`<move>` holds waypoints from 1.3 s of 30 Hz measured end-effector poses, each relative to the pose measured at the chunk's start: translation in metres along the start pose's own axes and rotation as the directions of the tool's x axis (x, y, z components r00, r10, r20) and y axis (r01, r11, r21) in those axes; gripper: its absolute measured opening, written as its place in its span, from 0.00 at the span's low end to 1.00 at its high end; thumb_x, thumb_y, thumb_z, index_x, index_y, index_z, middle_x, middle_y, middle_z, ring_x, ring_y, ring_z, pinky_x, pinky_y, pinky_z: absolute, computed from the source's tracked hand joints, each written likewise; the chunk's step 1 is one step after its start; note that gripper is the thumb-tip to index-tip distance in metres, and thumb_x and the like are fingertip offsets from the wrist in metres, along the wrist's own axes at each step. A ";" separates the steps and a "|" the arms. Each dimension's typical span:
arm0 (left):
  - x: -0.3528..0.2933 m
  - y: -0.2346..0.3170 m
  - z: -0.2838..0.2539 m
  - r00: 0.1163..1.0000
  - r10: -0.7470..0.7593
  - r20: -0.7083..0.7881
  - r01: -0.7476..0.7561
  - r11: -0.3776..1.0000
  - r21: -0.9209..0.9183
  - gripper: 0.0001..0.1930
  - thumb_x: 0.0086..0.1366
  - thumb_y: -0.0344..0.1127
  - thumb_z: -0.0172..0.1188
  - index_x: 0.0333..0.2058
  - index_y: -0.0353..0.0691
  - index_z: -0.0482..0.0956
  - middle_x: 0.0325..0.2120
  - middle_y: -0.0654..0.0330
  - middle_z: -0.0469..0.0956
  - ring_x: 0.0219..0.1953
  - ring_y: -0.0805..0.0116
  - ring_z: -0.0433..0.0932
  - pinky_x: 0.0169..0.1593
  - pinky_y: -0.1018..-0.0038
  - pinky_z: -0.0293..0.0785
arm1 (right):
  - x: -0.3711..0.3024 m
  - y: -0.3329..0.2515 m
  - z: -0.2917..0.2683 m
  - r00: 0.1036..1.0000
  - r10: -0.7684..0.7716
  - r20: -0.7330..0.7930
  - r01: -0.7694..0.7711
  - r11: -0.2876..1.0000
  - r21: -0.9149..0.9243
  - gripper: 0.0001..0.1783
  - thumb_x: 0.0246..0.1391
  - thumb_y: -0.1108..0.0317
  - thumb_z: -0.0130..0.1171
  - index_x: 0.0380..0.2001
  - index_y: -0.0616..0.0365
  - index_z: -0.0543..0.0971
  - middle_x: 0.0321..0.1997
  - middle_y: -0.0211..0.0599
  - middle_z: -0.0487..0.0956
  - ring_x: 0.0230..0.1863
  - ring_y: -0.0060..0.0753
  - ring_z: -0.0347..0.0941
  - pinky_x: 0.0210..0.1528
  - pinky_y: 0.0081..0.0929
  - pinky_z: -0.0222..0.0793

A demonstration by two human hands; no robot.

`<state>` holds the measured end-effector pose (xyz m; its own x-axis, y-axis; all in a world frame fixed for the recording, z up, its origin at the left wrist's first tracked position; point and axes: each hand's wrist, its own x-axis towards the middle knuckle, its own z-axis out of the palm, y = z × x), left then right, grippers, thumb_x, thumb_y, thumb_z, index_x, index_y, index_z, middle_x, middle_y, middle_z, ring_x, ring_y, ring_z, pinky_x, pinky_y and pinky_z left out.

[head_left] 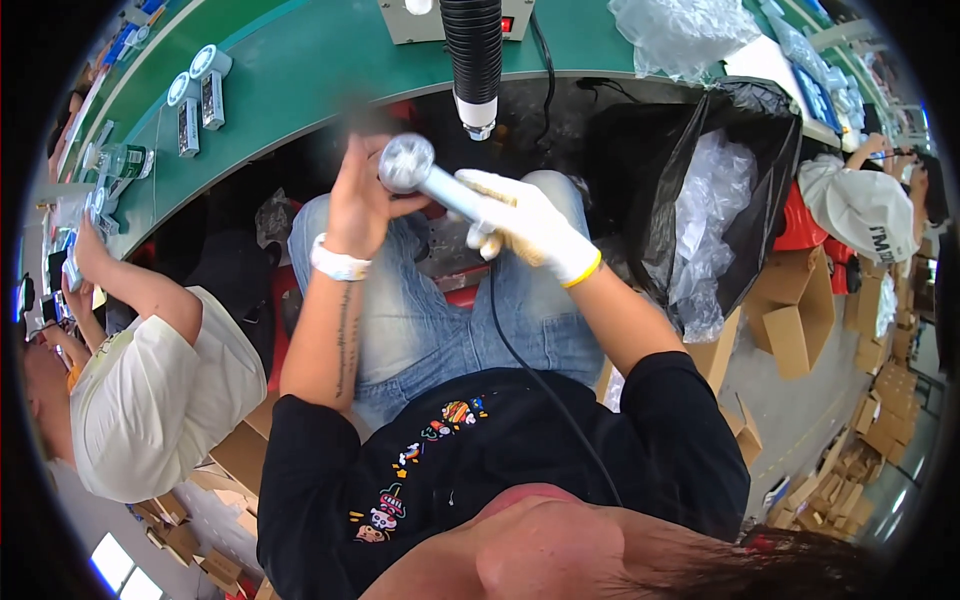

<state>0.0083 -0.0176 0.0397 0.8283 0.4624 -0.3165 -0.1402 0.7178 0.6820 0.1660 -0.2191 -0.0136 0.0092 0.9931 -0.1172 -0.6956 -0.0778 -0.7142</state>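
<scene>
My right hand (525,222), in a white work glove with a yellow cuff edge, is closed around the light-blue handle (452,193) of a wand-like device. At its upper left end is a round, shiny, pale head (406,163). My left hand (360,200) is bare, with a white band at the wrist. It is held up right beside the round head, thumb and fingers apart. Its fingertips are smeared by motion, and whether the palm touches the head I cannot tell. Both hands are above my lap.
A black corrugated hose (474,50) with a metal tip hangs ahead, before a grey box (410,25) on the green bench (300,60). Round pale-blue items (210,62) and small boxes (188,128) stand at left. A black bag (740,200) holds clear plastic. A co-worker (165,390) sits left.
</scene>
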 end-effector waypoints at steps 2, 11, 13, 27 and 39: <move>-0.007 0.012 -0.002 0.997 -0.078 -0.012 0.079 0.985 0.154 0.24 0.70 0.46 0.66 0.58 0.45 0.68 0.50 0.53 0.80 0.46 0.58 0.85 0.50 0.60 0.86 | -0.005 -0.007 0.019 0.916 -0.392 -0.079 0.122 0.463 -0.878 0.39 0.61 0.54 0.70 0.70 0.59 0.70 0.58 0.48 0.82 0.52 0.43 0.82 0.60 0.37 0.77; -0.060 -0.021 0.010 0.850 0.179 0.495 -0.510 0.512 0.691 0.31 0.54 0.34 0.74 0.55 0.40 0.72 0.48 0.53 0.81 0.45 0.55 0.85 0.49 0.62 0.84 | -0.029 -0.047 0.043 0.997 -0.072 0.002 0.037 0.484 -0.874 0.34 0.49 0.63 0.74 0.60 0.57 0.79 0.51 0.49 0.86 0.51 0.45 0.85 0.56 0.37 0.78; -0.086 -0.053 0.027 0.774 0.293 0.562 -0.631 0.281 0.723 0.30 0.48 0.33 0.76 0.50 0.39 0.76 0.44 0.51 0.82 0.43 0.53 0.86 0.48 0.65 0.83 | -0.039 -0.039 0.051 0.997 0.070 0.020 0.006 0.185 -0.983 0.26 0.48 0.62 0.72 0.52 0.54 0.83 0.43 0.49 0.86 0.45 0.49 0.85 0.50 0.39 0.79; -0.003 0.036 -0.030 0.588 0.808 0.039 -0.724 0.504 0.470 0.27 0.66 0.43 0.64 0.59 0.38 0.66 0.49 0.47 0.78 0.54 0.57 0.78 0.59 0.62 0.75 | -0.006 -0.212 0.004 0.684 -0.625 0.375 0.067 -0.459 -0.886 0.15 0.46 0.59 0.73 0.35 0.53 0.84 0.38 0.39 0.83 0.42 0.50 0.80 0.47 0.43 0.75; 0.356 0.229 -0.077 0.355 0.874 0.333 -0.120 -0.310 0.943 0.33 0.58 0.51 0.76 0.56 0.37 0.78 0.55 0.46 0.79 0.57 0.51 0.78 0.62 0.59 0.73 | 0.119 -0.396 -0.043 0.604 -0.783 -0.153 -0.714 -0.445 -0.541 0.18 0.55 0.56 0.59 0.33 0.60 0.87 0.41 0.46 0.85 0.45 0.57 0.81 0.52 0.47 0.77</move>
<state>0.2292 0.3515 0.0322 0.3518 0.6180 0.7031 0.4555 -0.7692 0.4482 0.4737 -0.0736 0.2254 0.6598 0.6468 0.3826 0.6913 -0.7220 0.0285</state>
